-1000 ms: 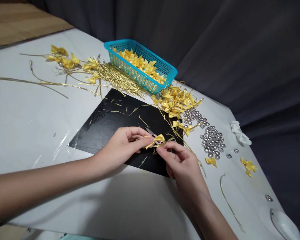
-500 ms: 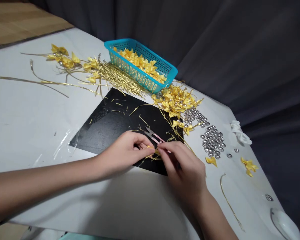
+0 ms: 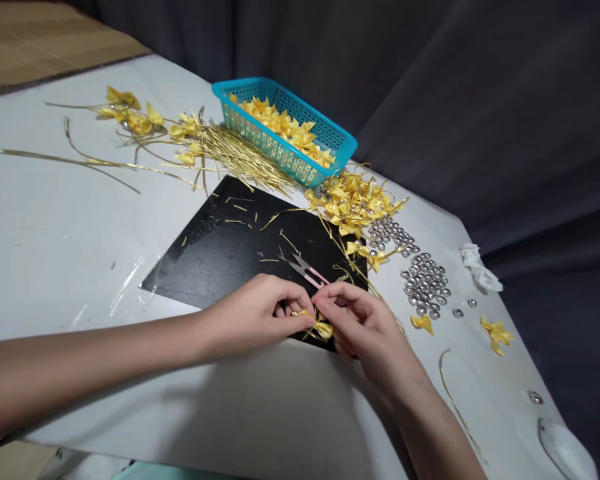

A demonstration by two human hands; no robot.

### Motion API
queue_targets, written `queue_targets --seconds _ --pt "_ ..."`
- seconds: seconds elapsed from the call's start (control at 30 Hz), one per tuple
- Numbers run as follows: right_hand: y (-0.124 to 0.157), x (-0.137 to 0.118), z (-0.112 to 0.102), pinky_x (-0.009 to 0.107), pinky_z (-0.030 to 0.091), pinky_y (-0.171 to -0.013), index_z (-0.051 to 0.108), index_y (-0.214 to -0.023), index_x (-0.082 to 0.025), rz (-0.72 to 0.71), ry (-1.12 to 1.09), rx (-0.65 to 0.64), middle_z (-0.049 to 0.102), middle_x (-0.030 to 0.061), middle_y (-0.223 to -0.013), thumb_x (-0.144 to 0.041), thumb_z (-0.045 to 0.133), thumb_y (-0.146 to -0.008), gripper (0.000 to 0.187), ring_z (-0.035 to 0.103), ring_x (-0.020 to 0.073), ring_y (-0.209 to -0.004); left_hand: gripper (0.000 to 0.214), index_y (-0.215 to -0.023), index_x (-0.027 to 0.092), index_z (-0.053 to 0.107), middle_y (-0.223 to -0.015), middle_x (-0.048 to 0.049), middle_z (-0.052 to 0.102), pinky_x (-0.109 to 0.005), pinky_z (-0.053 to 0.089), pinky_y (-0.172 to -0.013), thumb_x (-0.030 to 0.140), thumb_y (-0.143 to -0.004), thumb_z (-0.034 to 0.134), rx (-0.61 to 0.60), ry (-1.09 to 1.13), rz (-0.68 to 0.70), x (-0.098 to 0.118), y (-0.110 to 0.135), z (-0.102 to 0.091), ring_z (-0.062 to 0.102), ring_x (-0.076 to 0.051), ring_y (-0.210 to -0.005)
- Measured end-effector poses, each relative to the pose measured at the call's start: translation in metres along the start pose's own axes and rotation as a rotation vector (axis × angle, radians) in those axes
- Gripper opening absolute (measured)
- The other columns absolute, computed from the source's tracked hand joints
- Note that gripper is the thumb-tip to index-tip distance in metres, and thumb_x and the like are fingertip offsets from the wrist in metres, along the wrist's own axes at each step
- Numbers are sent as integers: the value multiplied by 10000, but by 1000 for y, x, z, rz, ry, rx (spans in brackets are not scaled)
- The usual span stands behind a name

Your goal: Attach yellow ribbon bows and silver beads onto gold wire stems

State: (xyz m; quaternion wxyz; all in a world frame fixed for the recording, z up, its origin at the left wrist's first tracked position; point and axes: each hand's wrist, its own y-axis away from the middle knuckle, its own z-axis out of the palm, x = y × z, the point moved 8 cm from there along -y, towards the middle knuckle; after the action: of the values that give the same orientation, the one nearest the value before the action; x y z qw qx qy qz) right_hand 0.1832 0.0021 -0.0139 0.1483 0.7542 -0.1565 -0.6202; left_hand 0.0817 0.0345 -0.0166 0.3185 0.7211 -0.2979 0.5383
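Over the near edge of a black board, my left hand pinches a yellow ribbon bow between thumb and forefinger. My right hand is closed just beside it, thumb and forefinger pressed together on what looks like a thin gold cord at the bow; the fingertips partly hide it. Pink-handled thread snips lie on the board right behind both hands, blades apart. Short gold cord offcuts are scattered on the board.
A blue basket of yellow bows stands at the back. A bundle of gold cords lies before it, and finished bows are heaped to its right. Silver beads are piled at right, near a crumpled white tissue.
My right hand has turned and shifted slightly, its fingers now curled at the cord. The bow has come into clearer view below the fingertips. My left hand has moved slightly down and right.
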Motion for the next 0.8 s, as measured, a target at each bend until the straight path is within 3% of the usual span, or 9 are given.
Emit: queue_targets --seconds 0.13,0.3,0.4,0.5,0.57,0.63,0.8 --pt "-1 11 1 129 212 -317 539 -775 -160 129 -185 -32 306 -124 -393 -431 694 -718 318 182 17 -332 209 -813 146 685 -629 15 583 -183 301 -477 297 -819 540 27 26 3 1 -1 -2 449 -97 -554" --pt "0 7 -4 142 181 -327 506 -808 -177 75 -101 27 285 -126 -399 -495 639 -755 349 180 24 -333 212 -783 145 662 -624 26 535 -194 289 -469 318 -813 544 93 95 -34 -1 -2 -7 423 -93 -539" --pt "4 -10 -11 163 232 -364 524 -809 -176 -124 97 129 395 -79 -505 -429 582 -817 260 269 39 -382 220 -787 139 655 -676 9 568 -208 301 -494 324 -814 540 114 136 -63 -4 -2 -11 454 -105 -581" --pt "16 -37 -9 196 363 -486 549 -798 -176 -477 454 232 531 2 -717 -248 517 -871 107 449 75 -539 194 -780 138 652 -705 1 599 -213 326 -541 299 -815 549 136 190 -54 -5 -3 -15 492 -114 -637" --pt "23 -48 2 213 411 -568 549 -837 -184 -674 684 210 559 29 -816 -160 473 -886 93 527 102 -657 172 -768 140 646 -715 3 611 -211 346 -581 279 -813 557 154 233 -40 -4 -3 -17 509 -113 -667" --pt "27 -50 11 222 430 -591 543 -877 -185 -774 851 167 573 41 -848 -126 445 -897 117 569 121 -723 158 -772 140 644 -713 10 612 -209 353 -600 271 -812 564 154 264 -34 -4 -4 -18 512 -108 -671" --pt "31 -53 15 228 453 -563 565 -911 -166 -851 1056 199 594 43 -821 -129 439 -908 131 605 131 -686 130 -759 138 641 -697 16 608 -210 355 -588 240 -801 572 146 313 -50 -2 -7 -20 514 -103 -643"
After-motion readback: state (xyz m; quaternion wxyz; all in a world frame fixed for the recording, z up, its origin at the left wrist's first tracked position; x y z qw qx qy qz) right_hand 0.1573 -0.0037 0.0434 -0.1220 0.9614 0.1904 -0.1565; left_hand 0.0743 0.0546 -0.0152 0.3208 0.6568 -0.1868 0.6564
